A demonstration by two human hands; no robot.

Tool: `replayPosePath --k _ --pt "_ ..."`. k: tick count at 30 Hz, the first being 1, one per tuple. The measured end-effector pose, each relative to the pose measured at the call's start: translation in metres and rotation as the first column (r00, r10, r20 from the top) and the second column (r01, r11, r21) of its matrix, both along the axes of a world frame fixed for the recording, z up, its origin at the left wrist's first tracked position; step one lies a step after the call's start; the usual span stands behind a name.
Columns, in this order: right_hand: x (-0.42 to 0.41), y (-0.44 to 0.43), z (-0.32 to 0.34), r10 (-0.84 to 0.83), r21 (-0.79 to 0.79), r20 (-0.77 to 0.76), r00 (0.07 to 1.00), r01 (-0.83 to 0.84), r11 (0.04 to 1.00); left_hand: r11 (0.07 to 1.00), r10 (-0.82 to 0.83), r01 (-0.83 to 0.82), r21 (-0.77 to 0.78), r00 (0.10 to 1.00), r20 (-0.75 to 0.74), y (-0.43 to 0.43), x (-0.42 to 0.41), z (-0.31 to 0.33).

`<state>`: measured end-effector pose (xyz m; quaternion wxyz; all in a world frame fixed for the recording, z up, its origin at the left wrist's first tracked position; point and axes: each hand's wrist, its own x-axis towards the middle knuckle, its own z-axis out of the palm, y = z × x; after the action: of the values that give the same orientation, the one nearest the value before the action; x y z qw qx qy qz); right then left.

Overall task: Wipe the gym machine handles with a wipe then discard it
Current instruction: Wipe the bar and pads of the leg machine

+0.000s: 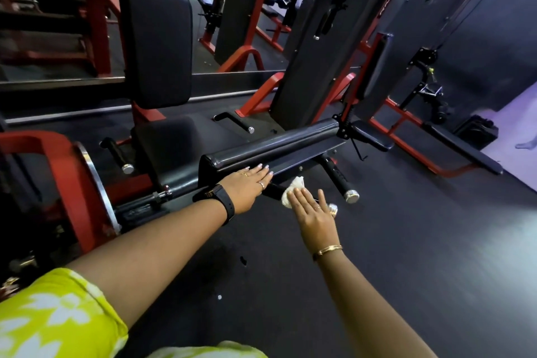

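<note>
A white wipe (293,190) lies bunched over a black machine handle (274,189) with a chrome end cap (333,209). My right hand (312,216) presses on the wipe with straight fingers, covering most of that handle. My left hand (247,189) rests flat, fingers straight, on the edge of the long black roller pad (273,144) just left of the wipe. A second black handle (338,176) with a chrome cap sticks out to the right, untouched.
The black seat and backrest (158,46) of the red-framed machine stand at the left, with two more short handles (117,152) (235,120) beside the seat. A red weight frame (72,180) sits near left. Dark rubber floor (406,241) spreads to the right.
</note>
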<state>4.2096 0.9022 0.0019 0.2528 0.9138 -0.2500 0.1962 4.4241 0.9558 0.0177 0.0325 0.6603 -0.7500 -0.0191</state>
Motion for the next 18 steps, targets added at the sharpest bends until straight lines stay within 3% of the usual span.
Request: replayPosePath --k 5,8,13,16,18 --pt "-0.003 0.001 -0.004 0.076 -0.013 -0.157 0.985 -0.079 0.997 1.000 -0.004 0.004 -0.013 1.000 0.009 0.002 0.000 0.001" --pt "-0.041 -0.006 0.004 0.083 -0.065 -0.132 0.988 -0.092 0.994 1.000 -0.009 0.009 -0.012 1.000 0.000 0.002 0.000 0.000" --pt "-0.075 0.000 0.003 -0.023 -0.006 0.102 0.995 0.024 1.000 1.000 0.001 0.000 -0.031 1.000 0.003 -0.001 0.000 -0.004" --pt "-0.079 0.014 -0.013 -0.205 0.124 0.290 0.935 0.176 0.977 1.000 0.007 -0.006 -0.027 1.000 0.014 -0.001 -0.001 -0.004" --pt "-0.077 0.020 -0.015 -0.251 0.204 0.338 0.907 0.190 0.960 1.000 0.008 -0.007 -0.018 0.998 0.055 0.001 -0.003 -0.003"
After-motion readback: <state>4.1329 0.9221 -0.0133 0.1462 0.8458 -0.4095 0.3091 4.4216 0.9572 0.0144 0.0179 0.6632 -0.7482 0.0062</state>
